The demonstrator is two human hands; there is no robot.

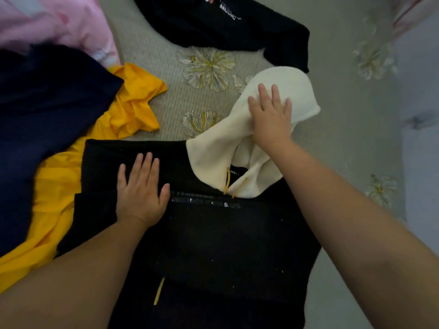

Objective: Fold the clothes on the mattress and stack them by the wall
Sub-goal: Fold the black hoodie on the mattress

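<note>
A black hoodie (213,245) lies spread on the mattress (344,115) in front of me, its cream hood (237,148) pointing away to the upper right. My left hand (140,188) presses flat on the folded left side of the black hoodie, fingers straight. On the cream hood rests my right hand (270,115), flat with the fingers spread. Yellow drawstrings (228,184) hang at the hood's opening.
A crumpled yellow garment (128,108) and a dark navy garment (47,110) lie to the left. Pink fabric (54,20) sits at the top left. Another black garment with white lettering (225,24) lies at the top. A pale wall (418,115) runs along the right.
</note>
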